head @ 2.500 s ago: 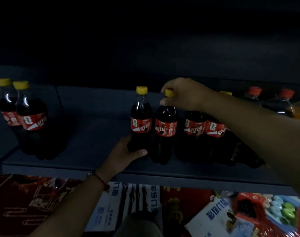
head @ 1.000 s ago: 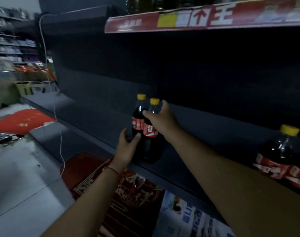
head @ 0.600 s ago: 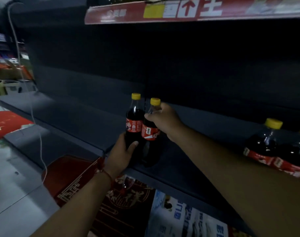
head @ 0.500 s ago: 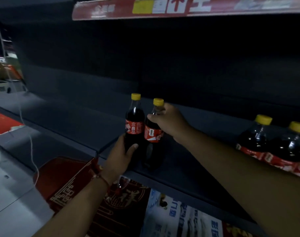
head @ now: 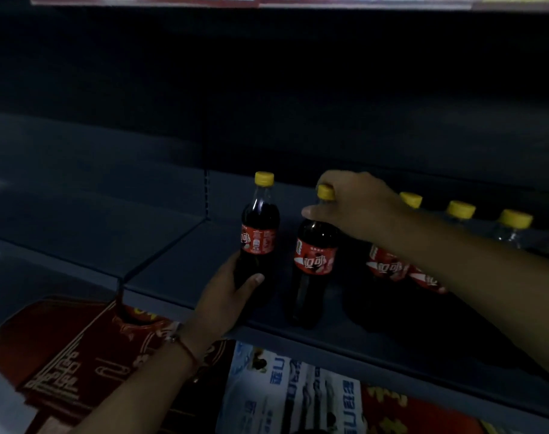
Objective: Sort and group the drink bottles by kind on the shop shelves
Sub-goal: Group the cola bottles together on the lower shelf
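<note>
Two dark cola bottles with yellow caps and red labels stand on the grey shop shelf [head: 179,270]. My left hand [head: 226,296] grips the lower body of the left cola bottle [head: 260,233]. My right hand [head: 357,205] holds the neck and cap of the right cola bottle [head: 314,258]. A small gap separates the two bottles. Just to the right stands a row of more yellow-capped cola bottles [head: 389,267], partly hidden behind my right forearm.
The shelf's left section [head: 79,220] lies beyond a seam and a perforated upright. A red price strip [head: 204,0] edges the shelf above. Below the shelf sit red cartons [head: 66,364] and blue-and-white cartons [head: 292,393].
Both hands have carried the two bottles to the right along the shelf, up beside the row of cola bottles. My right hand shifted from the bottle's shoulder to its neck and cap.
</note>
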